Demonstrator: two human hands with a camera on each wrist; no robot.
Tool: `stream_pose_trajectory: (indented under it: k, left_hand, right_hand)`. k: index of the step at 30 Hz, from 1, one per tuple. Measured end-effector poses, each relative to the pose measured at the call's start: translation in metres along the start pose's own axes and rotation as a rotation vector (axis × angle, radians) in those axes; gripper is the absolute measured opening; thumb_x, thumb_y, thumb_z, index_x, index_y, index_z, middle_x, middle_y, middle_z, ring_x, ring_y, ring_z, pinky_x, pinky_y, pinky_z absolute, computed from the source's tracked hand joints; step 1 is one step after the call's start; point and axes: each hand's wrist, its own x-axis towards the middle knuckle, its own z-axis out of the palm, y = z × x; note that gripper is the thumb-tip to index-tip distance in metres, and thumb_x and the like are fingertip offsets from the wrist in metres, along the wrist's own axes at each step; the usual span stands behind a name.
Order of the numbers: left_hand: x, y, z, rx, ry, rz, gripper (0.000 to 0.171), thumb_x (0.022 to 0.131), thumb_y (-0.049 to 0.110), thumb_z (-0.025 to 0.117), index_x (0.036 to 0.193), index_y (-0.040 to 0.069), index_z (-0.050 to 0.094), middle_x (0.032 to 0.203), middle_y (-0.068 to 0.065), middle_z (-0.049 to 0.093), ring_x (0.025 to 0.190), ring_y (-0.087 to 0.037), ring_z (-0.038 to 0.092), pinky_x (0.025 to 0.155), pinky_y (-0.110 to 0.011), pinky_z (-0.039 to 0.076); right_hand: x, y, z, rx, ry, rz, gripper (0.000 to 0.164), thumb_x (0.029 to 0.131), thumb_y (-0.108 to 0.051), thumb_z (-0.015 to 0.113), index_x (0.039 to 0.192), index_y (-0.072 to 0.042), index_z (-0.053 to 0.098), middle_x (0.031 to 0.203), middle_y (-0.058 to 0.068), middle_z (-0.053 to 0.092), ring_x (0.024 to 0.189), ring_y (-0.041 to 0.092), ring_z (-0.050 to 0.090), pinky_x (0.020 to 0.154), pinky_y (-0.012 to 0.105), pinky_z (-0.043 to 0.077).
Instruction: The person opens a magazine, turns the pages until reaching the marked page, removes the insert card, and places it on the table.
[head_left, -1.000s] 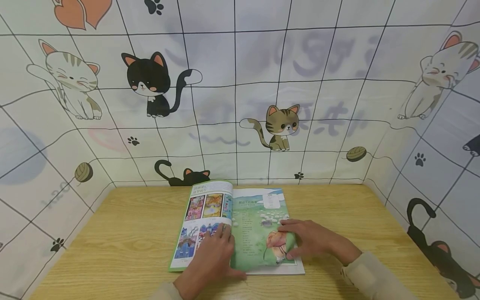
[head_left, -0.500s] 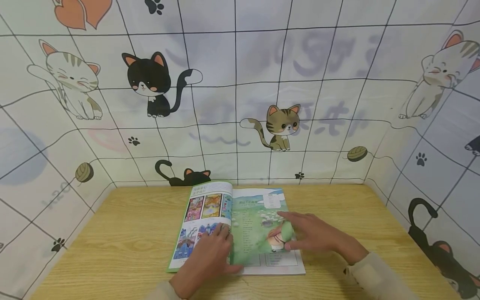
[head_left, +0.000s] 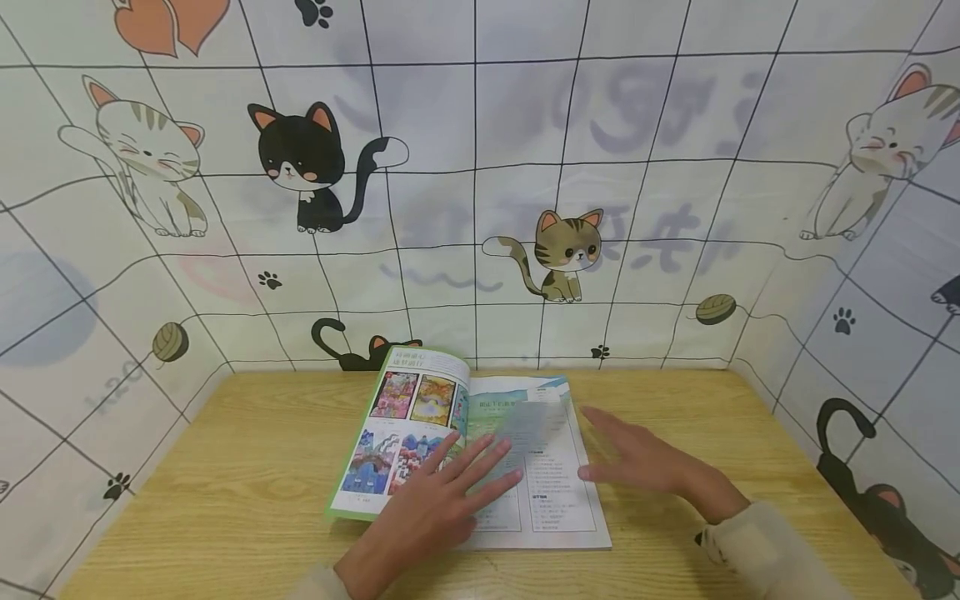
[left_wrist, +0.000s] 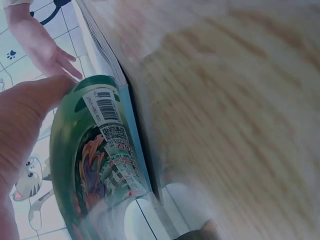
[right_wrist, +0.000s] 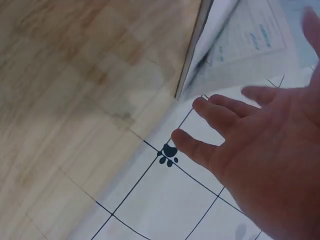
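An open magazine (head_left: 435, 398) lies on the table, its left side showing four-colour pictures and its right side mostly printed text. Between the two sides, a green illustrated page (head_left: 491, 417) is lifted and blurred in mid-turn. My left hand (head_left: 431, 504) spreads its fingers across the lower middle of the magazine, near the fold. Off the right edge, my right hand (head_left: 648, 458) has its fingers extended, with nothing in them. In the left wrist view the green back cover (left_wrist: 100, 145), with a barcode, bulges up off the table beside the left hand (left_wrist: 22, 120).
The wooden table (head_left: 255, 467) extends to both sides of the magazine. Behind it and at the sides stand white walls (head_left: 427, 208) of hanging sheet with a black grid and cartoon cats. The magazine's top left corner reaches near the back wall.
The green page has lifted off the right side and swung leftward, baring a text page. My right hand has let it go and moved right. My left hand's fingers have spread and shifted right.
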Motion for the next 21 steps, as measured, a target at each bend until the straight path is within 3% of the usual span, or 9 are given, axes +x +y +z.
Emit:
stream_pose_trajectory:
  k: [3,7,11,15,21]
  left_hand:
    - [0.0,0.002,0.001,0.055,-0.01,0.044,0.07,0.084,0.032,0.074,0.149,0.029,0.048,0.163,0.0,0.026,0.152,-0.02,0.016,0.121,-0.046,0.015]
    - [0.001,0.004,0.005,0.116,-0.025,0.081,0.037,0.084,0.027,0.067,0.121,0.023,0.072,0.149,-0.001,0.05,0.146,-0.021,0.032,0.12,-0.048,0.017]
    - [0.001,0.007,0.006,0.161,-0.072,0.076,0.016,0.084,0.031,0.067,0.092,0.022,0.076,0.135,0.0,0.063,0.139,-0.022,0.044,0.119,-0.049,0.021]
    - [0.002,0.009,0.003,0.147,-0.148,0.016,0.021,0.083,0.038,0.067,0.081,0.019,0.074,0.129,0.0,0.066,0.135,-0.023,0.048,0.115,-0.054,0.025]
    - [0.001,0.01,-0.002,0.077,-0.222,-0.108,0.028,0.082,0.04,0.067,0.089,0.014,0.075,0.125,-0.005,0.066,0.131,-0.026,0.052,0.106,-0.062,0.034]
  right_hand:
    - [0.0,0.002,0.006,-0.084,-0.08,-0.033,0.104,0.076,-0.06,0.077,0.155,-0.007,0.033,0.159,0.021,0.029,0.143,0.044,0.031,0.109,0.069,0.022]
    - [-0.001,0.002,0.012,-0.102,-0.2,-0.055,0.108,0.065,-0.06,0.083,0.151,-0.011,0.042,0.159,0.016,0.032,0.143,0.04,0.033,0.112,0.069,0.015]
    - [-0.001,0.0,0.016,-0.125,-0.229,-0.048,0.108,0.06,-0.058,0.086,0.149,-0.01,0.046,0.158,0.015,0.035,0.143,0.038,0.034,0.113,0.068,0.012]
    - [0.0,-0.003,0.017,-0.163,-0.213,-0.051,0.106,0.06,-0.055,0.087,0.147,-0.008,0.048,0.156,0.016,0.037,0.142,0.038,0.036,0.114,0.066,0.015]
    - [0.0,-0.008,0.018,-0.187,-0.204,-0.043,0.105,0.059,-0.053,0.089,0.145,-0.007,0.05,0.155,0.016,0.039,0.14,0.038,0.04,0.113,0.063,0.023]
